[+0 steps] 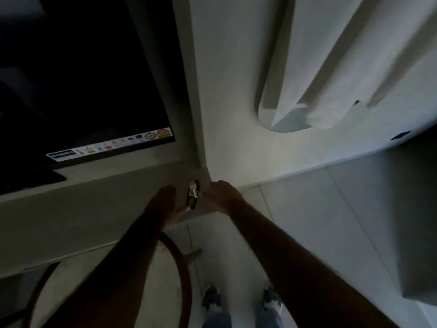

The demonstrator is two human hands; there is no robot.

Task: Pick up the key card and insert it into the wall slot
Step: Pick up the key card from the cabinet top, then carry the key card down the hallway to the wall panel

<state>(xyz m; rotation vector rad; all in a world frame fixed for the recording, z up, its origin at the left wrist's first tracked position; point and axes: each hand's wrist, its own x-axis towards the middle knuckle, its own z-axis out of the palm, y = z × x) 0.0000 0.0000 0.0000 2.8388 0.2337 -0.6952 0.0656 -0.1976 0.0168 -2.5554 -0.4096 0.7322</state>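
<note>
Head view, dim and blurred: key card [193, 194] lying at bench [94, 207] corner beside wall, between left hand [165, 204] and right hand [224, 195]. Neither gripping; finger spread impossible to tell. Pickup step, judged; next, pinching the card; slot unseen
</note>
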